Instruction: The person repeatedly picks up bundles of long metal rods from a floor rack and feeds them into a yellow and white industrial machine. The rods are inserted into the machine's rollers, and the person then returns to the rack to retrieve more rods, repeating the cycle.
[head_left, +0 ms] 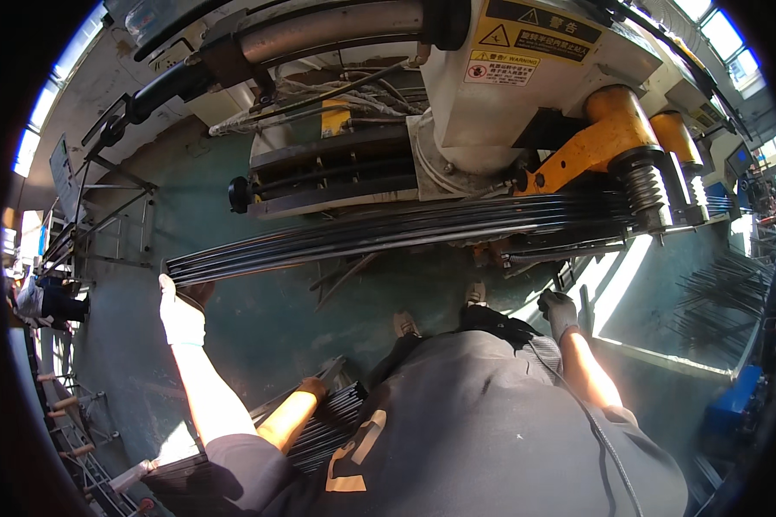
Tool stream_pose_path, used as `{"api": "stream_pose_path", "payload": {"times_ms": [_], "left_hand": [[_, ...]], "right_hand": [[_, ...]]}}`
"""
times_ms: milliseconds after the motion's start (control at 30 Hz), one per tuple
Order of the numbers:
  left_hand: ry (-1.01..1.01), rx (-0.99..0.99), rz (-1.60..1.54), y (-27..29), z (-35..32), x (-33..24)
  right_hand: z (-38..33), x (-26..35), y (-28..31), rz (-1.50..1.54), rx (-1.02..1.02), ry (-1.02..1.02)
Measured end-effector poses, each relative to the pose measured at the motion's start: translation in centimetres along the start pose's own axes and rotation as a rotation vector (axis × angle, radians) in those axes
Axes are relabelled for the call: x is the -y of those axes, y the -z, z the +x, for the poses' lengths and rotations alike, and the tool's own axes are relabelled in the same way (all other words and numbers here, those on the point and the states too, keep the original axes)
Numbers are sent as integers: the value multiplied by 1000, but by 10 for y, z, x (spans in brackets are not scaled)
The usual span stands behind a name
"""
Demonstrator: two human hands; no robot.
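A bundle of long dark metal rods (345, 242) runs across the view, from the left to beneath the orange arm (599, 146) of a large machine. At the bundle's left end, my left hand (184, 317) in a pale glove is closed around the rod ends. My arm on that side is stretched forward. My right hand (560, 313), also gloved, hangs low to the right of my body, away from the bundle. Its darkened fingers are curled in, and whatever they may hold is hidden.
The pale machine body (474, 103) stands ahead, with hoses and springs. More dark rods (341, 422) lie beside my left elbow, near a tan rounded bar (291, 416). Thin rods (724, 293) are heaped at right by a blue object (737, 401). A person (56, 302) is far left.
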State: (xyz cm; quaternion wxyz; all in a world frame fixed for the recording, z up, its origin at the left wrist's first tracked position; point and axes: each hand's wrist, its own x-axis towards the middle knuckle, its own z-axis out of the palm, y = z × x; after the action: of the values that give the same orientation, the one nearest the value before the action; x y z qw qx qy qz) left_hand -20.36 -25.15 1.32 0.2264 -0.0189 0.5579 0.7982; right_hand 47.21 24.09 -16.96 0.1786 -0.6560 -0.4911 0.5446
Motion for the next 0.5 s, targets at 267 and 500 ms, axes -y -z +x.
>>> {"api": "stream_pose_path", "payload": {"times_ms": [267,500], "left_hand": [[-240,-278,-127,20,23,35],[30,-332,-417,-124,-73,203]], "right_hand": [[78,8,8,-192,170,90],[163,26,62,-216,141,19]]}}
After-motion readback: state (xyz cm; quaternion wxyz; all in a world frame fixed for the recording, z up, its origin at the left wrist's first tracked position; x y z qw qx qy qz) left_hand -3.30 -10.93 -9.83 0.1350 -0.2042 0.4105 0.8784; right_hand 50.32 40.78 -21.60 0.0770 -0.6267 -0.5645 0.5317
